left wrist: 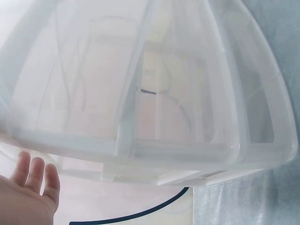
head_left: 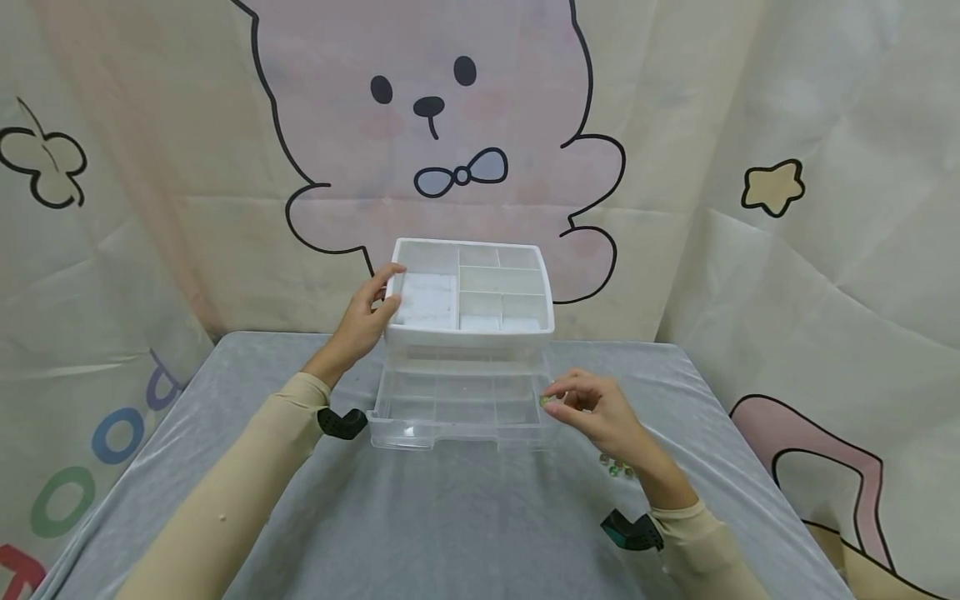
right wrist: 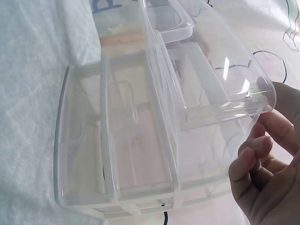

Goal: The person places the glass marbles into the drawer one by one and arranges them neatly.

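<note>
A plastic drawer box [head_left: 468,336] stands on the table, its white top divided into compartments. One clear drawer [head_left: 463,408] is pulled out toward me, with dividers visible inside it. My left hand [head_left: 363,312] grips the left edge of the box's top; in the left wrist view some fingers [left wrist: 35,173] lie along its side. Between thumb and forefinger, my right hand [head_left: 596,412] pinches a small green bead [head_left: 545,402] at the drawer's right front corner. Through the clear plastic, the right wrist view shows that bead [right wrist: 254,91] faintly. Several similar beads [head_left: 617,468] lie beside the right wrist.
A grey cloth covers the table [head_left: 465,517]. Printed curtains [head_left: 660,167] hang close behind it and on both sides. Below the pulled-out drawer, the right wrist view shows other closed drawers [right wrist: 136,136] in the box.
</note>
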{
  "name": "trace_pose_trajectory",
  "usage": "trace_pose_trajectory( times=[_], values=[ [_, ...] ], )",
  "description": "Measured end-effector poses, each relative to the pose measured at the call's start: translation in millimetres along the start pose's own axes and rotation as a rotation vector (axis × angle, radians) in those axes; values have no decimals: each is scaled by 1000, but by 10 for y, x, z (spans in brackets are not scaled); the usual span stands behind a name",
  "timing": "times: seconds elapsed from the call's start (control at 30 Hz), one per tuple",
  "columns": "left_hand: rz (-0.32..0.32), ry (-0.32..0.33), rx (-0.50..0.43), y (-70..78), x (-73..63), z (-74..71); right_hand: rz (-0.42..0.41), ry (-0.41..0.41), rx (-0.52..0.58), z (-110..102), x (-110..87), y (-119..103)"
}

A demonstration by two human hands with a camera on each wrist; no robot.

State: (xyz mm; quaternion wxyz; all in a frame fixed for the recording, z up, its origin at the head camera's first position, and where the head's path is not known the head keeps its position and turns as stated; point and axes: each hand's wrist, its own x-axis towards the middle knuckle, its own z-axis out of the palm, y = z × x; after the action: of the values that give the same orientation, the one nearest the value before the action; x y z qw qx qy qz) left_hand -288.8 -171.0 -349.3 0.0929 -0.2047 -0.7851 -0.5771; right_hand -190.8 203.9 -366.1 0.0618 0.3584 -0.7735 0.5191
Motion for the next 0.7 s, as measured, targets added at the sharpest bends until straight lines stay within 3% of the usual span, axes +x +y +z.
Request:
trace_pose_trajectory(
  times=[0.7],
  values=[
    [2, 2, 5, -10, 9, 1, 63, 38, -10, -7, -54, -42]
  ],
)
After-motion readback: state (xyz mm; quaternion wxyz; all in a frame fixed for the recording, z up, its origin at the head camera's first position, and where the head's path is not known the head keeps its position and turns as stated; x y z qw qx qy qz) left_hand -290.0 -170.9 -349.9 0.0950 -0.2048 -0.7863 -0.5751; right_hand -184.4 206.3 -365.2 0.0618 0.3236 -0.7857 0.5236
